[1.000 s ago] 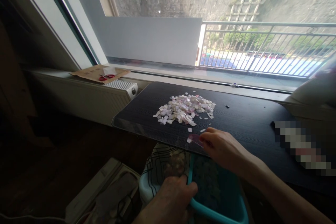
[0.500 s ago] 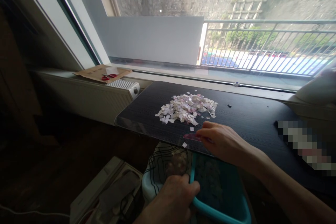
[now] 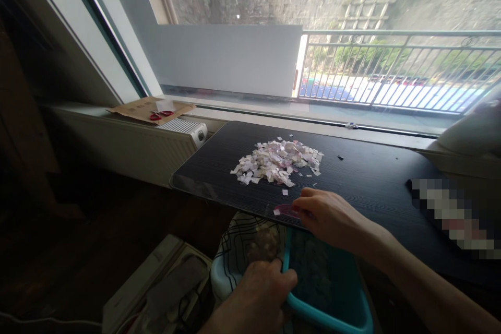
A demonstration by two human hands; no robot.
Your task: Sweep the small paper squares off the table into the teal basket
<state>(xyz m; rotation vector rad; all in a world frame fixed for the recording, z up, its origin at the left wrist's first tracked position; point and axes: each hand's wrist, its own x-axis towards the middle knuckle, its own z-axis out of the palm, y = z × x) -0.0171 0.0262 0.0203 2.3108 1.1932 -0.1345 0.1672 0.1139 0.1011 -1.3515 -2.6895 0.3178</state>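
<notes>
My right hand (image 3: 326, 214) is closed on a flat, translucent pink strip (image 3: 287, 210) close to the front edge of the dark table. A small white paper square (image 3: 277, 212) lies at the strip's tip; whether it is on top of it or beside it I cannot tell. Beyond, a heap of small pale paper squares (image 3: 277, 162) covers the middle of the tabletop, with one loose square (image 3: 285, 192) in front. Below the edge, my left hand (image 3: 266, 284) grips the left rim of a turquoise bin (image 3: 329, 315), whose dim inside shows small pieces.
Scissors with red handles (image 3: 161, 115) rest on a brown envelope (image 3: 144, 109) above the radiator (image 3: 156, 148). A checked cloth (image 3: 230, 242) lies left of the bin. A blurred-out object (image 3: 450, 219) sits at the table's right. Behind the dark table (image 3: 371, 167) is a window.
My right hand has moved slightly toward the table's front edge with the pink strip. The strip's tip now meets the small square near the edge. My left hand stays on the rim.
</notes>
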